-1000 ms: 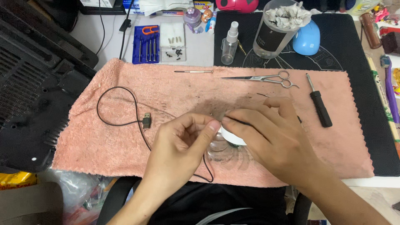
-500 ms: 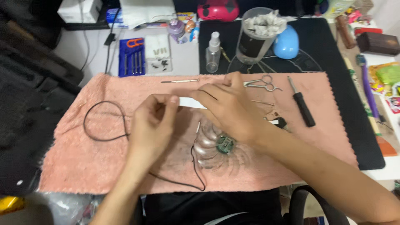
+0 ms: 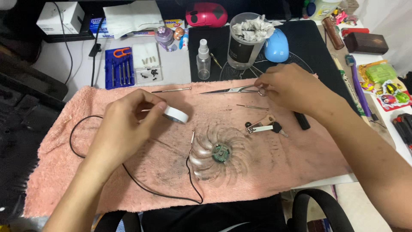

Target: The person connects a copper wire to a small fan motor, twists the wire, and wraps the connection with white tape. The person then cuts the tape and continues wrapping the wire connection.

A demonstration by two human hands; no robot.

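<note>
On the pink towel [image 3: 300, 163] in the head view, the left hand [image 3: 128, 124] pinches a white tape roll [image 3: 176, 114]; the right hand [image 3: 287, 88] closes its fingers on the scissors [image 3: 231, 90]. Lifting the blades carelessly could snag the black wire [image 3: 128, 176] trailing from the clear fan [image 3: 219, 153].

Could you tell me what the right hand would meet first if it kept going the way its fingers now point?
The right hand points left along the pink towel; its fingertips are already at the scissors' handle loops, so it would likely meet the scissors first.
</note>
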